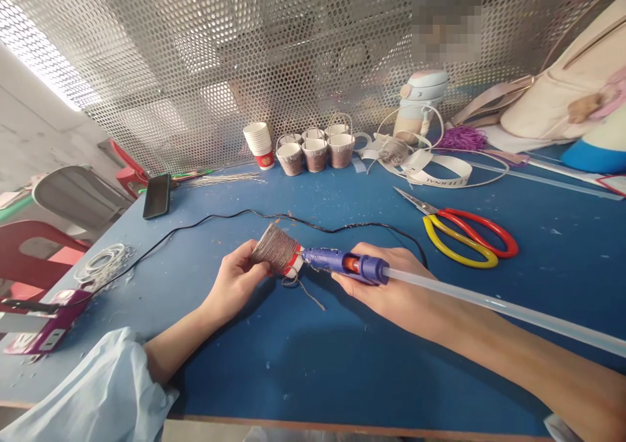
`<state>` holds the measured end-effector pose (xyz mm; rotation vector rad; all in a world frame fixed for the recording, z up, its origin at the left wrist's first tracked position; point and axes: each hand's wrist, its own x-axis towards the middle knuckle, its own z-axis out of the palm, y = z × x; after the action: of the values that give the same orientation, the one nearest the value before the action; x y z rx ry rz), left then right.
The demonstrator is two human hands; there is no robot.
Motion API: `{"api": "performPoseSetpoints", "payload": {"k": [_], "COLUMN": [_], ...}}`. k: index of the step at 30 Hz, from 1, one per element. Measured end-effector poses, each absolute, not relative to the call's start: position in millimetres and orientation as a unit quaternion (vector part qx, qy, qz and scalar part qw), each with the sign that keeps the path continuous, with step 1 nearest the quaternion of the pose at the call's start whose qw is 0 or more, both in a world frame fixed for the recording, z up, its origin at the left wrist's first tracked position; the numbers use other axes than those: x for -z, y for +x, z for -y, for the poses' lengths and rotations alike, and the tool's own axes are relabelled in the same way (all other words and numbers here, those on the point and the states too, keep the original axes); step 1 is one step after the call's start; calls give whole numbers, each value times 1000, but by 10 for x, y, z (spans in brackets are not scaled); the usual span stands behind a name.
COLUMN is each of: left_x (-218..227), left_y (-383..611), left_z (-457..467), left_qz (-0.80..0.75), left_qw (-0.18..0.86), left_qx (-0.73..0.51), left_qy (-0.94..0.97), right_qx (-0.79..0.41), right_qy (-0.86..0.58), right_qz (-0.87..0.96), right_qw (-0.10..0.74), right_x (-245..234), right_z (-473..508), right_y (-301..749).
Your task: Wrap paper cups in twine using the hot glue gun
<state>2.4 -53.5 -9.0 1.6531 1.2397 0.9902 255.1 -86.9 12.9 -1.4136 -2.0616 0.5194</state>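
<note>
**Head view: glue gun nozzle at a twine-wrapped cup**

The left hand [235, 279] pinches a twine-wrapped paper cup [277, 251], tipped on its side just above the blue table [317, 364]. Its red base touches the nozzle of a purple glue gun [342, 263], which the right hand [386, 285] grips with fingers curled around it. A clear glue stick [489, 305] trails behind the gun. By the back screen stand stacked white cups [259, 143] and wrapped cups with handles [315, 152]; their insides cannot be seen.

Red-and-yellow scissors [462, 232] lying open on blue table [342, 370], black phone [157, 195] far left, stacked paper cups [259, 144] beside wrapped cup baskets [315, 152], white ribbon [440, 169], pastel bottle [420, 100], cream bag [562, 96], perforated metal screen [195, 51] behind.
</note>
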Motion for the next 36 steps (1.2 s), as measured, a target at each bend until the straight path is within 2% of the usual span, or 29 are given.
{"api": "performPoseSetpoints", "payload": {"k": [28,36], "left_x": [213,198], "left_y": [-79,-78], "left_z": [489,500], "left_qz": [-451,-455], "left_qw": [448,451], "left_qx": [-422,-425], "left_qy": [646,640], "right_qx": [-238,-252], "right_qy": [-461,-490], "right_qz": [795,775], "right_qw": [313,309], "right_x": [-142,-123], "right_z": [789,768], "right_y": [2596,2624]}}
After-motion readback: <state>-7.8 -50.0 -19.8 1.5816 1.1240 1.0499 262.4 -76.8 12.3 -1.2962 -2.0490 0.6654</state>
